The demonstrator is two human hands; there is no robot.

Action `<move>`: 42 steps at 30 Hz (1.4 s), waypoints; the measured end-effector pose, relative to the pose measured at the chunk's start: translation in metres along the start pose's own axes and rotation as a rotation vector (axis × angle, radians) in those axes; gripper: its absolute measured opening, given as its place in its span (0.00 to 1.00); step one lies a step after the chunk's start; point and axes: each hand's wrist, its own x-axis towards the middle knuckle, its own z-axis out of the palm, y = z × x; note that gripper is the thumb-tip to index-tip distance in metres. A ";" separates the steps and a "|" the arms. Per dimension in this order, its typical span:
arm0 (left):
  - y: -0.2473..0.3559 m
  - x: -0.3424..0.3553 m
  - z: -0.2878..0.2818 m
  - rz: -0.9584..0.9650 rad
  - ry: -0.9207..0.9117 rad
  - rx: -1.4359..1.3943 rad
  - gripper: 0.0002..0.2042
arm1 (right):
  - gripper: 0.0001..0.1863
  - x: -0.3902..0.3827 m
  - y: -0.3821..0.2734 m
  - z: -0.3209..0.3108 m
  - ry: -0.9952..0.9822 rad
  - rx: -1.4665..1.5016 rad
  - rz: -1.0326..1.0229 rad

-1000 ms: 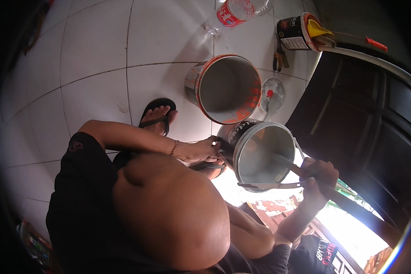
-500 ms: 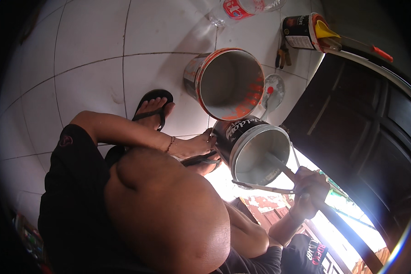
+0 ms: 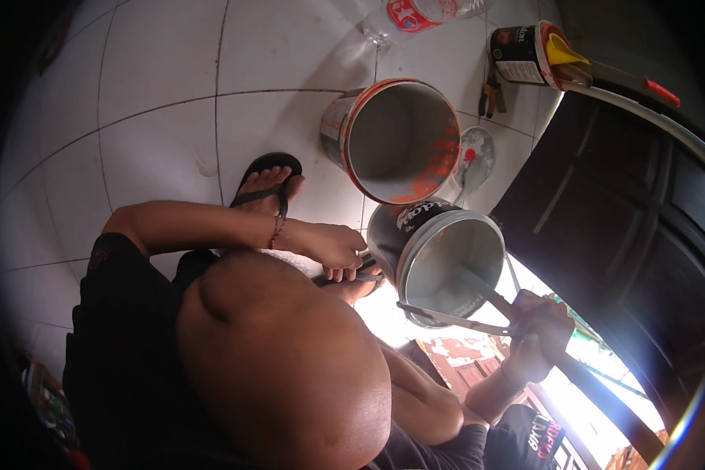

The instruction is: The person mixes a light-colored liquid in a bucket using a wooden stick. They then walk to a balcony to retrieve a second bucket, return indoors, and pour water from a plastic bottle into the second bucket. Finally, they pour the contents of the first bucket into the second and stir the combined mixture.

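Note:
In my right hand (image 3: 539,325) I grip a long flat stick (image 3: 607,403). Its far end reaches into a small black and white bucket (image 3: 419,243), which is tilted toward me with pale grey liquid or coating (image 3: 450,258) inside. The bucket's handle (image 3: 454,317) hangs across the rim and reaches my right fist. Just left of that bucket is my left hand (image 3: 329,244), its fingers loosely bent and apart, with nothing visible in them. A larger bucket (image 3: 333,125) with orange paint smears stands beyond, touching or very near the small one.
A round grey lid (image 3: 478,157) with a red spot lies beside the large bucket. Pliers (image 3: 491,98) rest on the tiles. Farther off are a clear plastic bottle (image 3: 380,25) and a pail (image 3: 517,55) holding a yellow scoop-like piece (image 3: 564,51). A dark panelled door (image 3: 603,196) stands at right.
My left hand has drawn back left and downward from the small bucket's side, its fingers now bent. My right hand keeps its grip on the stick. The view has shifted slightly.

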 end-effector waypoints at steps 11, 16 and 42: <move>0.065 -0.059 -0.014 0.884 0.463 0.837 0.09 | 0.18 0.001 0.000 -0.009 -0.081 0.027 -0.032; 0.087 -0.040 -0.016 0.692 0.361 0.599 0.06 | 0.23 -0.005 0.001 -0.010 -0.050 0.048 -0.003; 0.210 -0.034 -0.041 1.061 0.293 -0.045 0.07 | 0.14 -0.019 0.017 -0.023 0.172 0.166 -0.097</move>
